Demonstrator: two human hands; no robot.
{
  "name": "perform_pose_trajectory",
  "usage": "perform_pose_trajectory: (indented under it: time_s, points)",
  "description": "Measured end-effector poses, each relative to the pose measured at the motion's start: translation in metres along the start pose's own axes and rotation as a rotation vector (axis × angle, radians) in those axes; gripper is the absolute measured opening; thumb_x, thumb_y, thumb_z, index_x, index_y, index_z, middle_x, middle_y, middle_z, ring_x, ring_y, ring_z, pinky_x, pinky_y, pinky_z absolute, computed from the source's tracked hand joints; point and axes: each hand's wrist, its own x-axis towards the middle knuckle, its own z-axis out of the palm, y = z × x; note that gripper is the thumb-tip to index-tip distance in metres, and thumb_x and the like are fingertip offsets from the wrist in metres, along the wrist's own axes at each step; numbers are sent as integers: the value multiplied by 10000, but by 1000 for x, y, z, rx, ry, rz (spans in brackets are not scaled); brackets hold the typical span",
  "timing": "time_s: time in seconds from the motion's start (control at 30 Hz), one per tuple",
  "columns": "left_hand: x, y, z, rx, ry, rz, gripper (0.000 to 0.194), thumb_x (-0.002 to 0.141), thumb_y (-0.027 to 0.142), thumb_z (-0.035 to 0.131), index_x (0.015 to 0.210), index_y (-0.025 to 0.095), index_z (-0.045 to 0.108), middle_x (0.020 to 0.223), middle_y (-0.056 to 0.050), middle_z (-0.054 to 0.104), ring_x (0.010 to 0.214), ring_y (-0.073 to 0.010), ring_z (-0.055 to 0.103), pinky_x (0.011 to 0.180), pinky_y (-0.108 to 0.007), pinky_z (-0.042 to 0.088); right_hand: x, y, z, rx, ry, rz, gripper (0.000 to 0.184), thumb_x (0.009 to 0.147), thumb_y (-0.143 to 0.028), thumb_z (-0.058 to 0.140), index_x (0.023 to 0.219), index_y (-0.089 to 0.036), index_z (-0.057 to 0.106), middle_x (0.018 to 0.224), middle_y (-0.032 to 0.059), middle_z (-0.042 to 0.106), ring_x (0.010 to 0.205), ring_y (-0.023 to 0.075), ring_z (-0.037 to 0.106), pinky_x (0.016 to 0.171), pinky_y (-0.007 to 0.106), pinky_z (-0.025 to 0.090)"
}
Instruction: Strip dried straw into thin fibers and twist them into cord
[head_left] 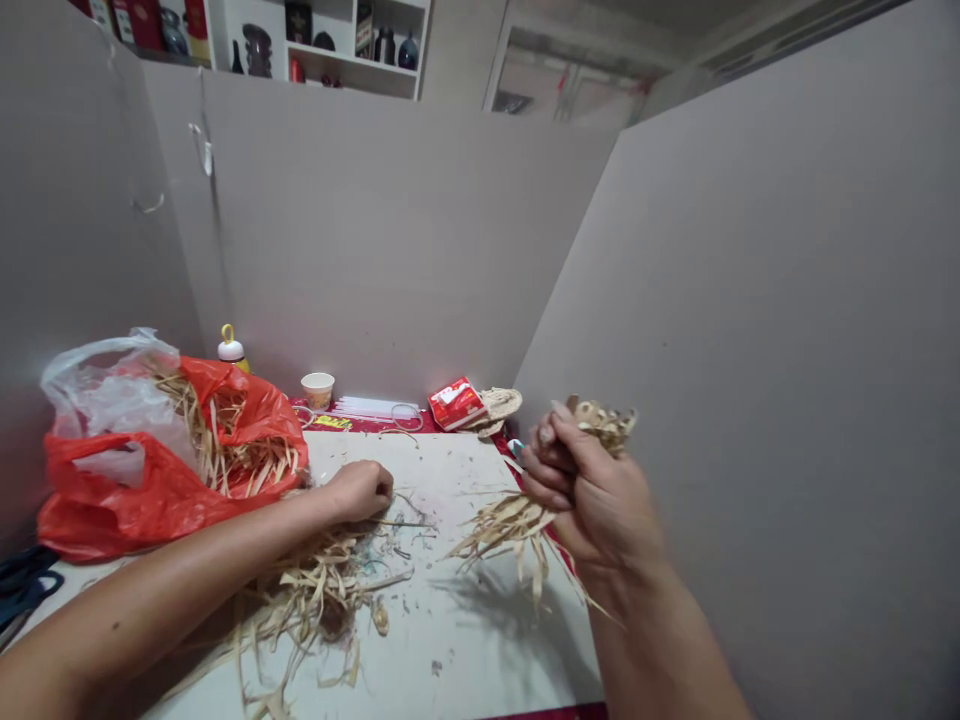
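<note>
Over a board, the right hand is clenching a gathered straw bundle; the left hand is forming a fist, its hold unclear, beside loose straw; more straw is lying unbundled in a red bag.

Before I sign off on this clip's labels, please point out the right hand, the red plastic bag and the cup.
Right hand [606, 492]: head view, middle of the hand, near the thumb's base.
Red plastic bag [161, 500]: head view, its front wall.
Cup [318, 396]: head view, its outer side below the rim.
</note>
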Motion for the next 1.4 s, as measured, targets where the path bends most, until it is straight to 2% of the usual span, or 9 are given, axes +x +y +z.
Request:
perform_pose_trajectory:
  time_s: [0.13, 0.3, 0.43, 0.57, 0.7, 0.87, 1.2, 1.3, 1.4]
  points:
    - [-1, -3, -8, -27, 63, 31, 121, 687, 193, 567, 763, 185, 662, 856, -27, 639, 756, -158, 575, 654, -223, 410, 9, 7, -5, 8, 12, 60, 408, 626, -408, 786, 592, -159, 463, 505, -97, 224, 398, 15, 176, 314, 122, 139]
    - [2, 7, -8, 80, 16, 116, 371, 705, 224, 590, 1072, 244, 638, 998, -44, 590, 781, -184, 589, 692, -262, 430, 15, 9, -12, -1, 8, 112, 430, 592, -399, 806, 567, -156, 452, 494, -104, 211, 406, 13, 169, 315, 118, 151]
    - [11, 15, 0, 135, -79, 147, 200, 755, 244, 558, 898, 219, 697, 946, -59, 601, 768, -188, 598, 690, -272, 433, 14, 6, -13, -25, -12, 128, 437, 586, -392, 811, 575, -157, 443, 498, -107, 206, 409, 9, 161, 320, 114, 152]
    - [15, 10, -2, -151, -25, 92, 47, 691, 176, 592, 690, 159, 636, 799, -45, 640, 719, -171, 586, 667, -262, 430, 18, 7, -15, -14, -17, 129, 434, 576, -364, 820, 583, -158, 437, 500, -112, 198, 407, 5, 149, 319, 110, 151]
    - [9, 2, -19, -600, 60, -45, 181, 772, 308, 548, 699, 144, 557, 670, -26, 646, 515, -105, 540, 508, -223, 405, 24, 15, -16, 7, 12, 136, 393, 562, -339, 825, 601, -147, 485, 494, -114, 214, 398, 1, 149, 312, 110, 143]
    - [-8, 14, -43, -1237, 90, -223, 304, 636, 373, 708, 697, 143, 518, 628, -14, 647, 446, -77, 536, 432, -194, 402, 27, 38, -7, 58, 45, 149, 404, 515, -356, 841, 741, -115, 607, 481, -120, 234, 394, 2, 171, 314, 108, 144]
    - [-27, 50, -43, -1309, -84, -191, 379, 550, 409, 780, 654, 134, 541, 565, -14, 648, 414, -83, 539, 408, -192, 402, 21, 83, 9, 12, -72, 190, 412, 603, -389, 807, 875, -134, 633, 479, -123, 245, 387, 9, 165, 331, 132, 145]
    - [-31, 52, -41, -1297, -131, -146, 374, 570, 420, 775, 678, 131, 563, 578, -14, 649, 430, -86, 547, 421, -195, 398, 25, 86, 5, -62, 10, 87, 351, 641, -437, 769, 715, -135, 606, 474, -84, 349, 392, 27, 303, 343, 145, 239]
    - [-33, 43, -43, -1210, -167, -128, 362, 585, 422, 764, 699, 134, 576, 585, -7, 642, 439, -92, 545, 441, -205, 400, 29, 75, 2, -12, 61, -8, 393, 588, -443, 797, 629, -149, 539, 675, -6, 566, 541, 73, 509, 443, 178, 410]
